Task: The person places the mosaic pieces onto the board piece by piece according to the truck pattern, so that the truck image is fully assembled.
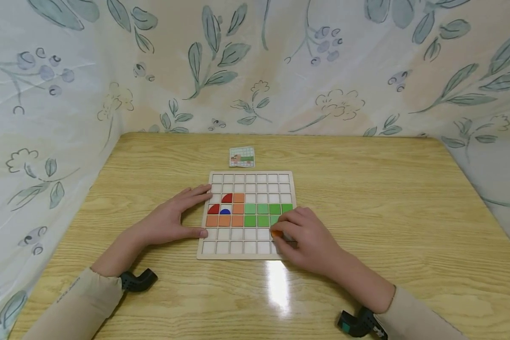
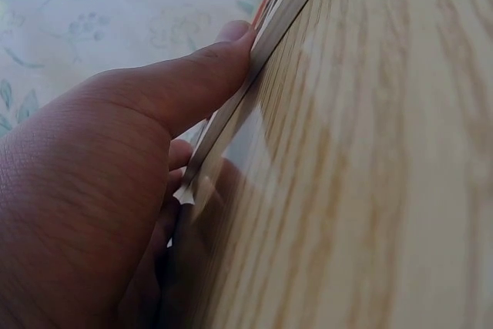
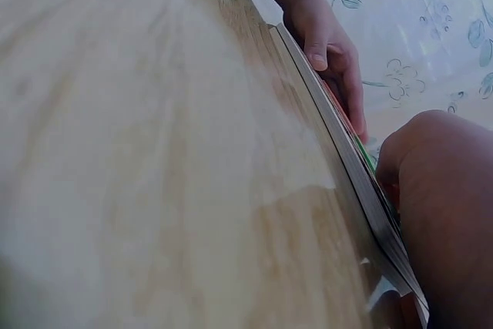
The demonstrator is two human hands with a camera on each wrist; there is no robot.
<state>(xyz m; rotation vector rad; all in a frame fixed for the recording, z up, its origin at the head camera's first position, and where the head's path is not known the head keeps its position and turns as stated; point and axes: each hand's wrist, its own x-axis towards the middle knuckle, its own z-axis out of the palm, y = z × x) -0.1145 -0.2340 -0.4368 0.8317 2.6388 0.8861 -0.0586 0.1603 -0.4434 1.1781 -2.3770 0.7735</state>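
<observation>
pinching a small orange tile [image 1: 276, 233] in right hand [image 1: 308, 238] over grid board [image 1: 246, 252] lower right corner. probably light, stiff, smooth; best gripped by edges. left hand [image 1: 174, 218], fingers straight, bracing board's left edge.

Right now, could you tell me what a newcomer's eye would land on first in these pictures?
Probably the wooden grid board at the table's centre, with orange tiles left and green tiles right. The left hand braces the board's left edge, and the right hand pinches a small orange piece near its lower right. A small card lies beyond.
</observation>
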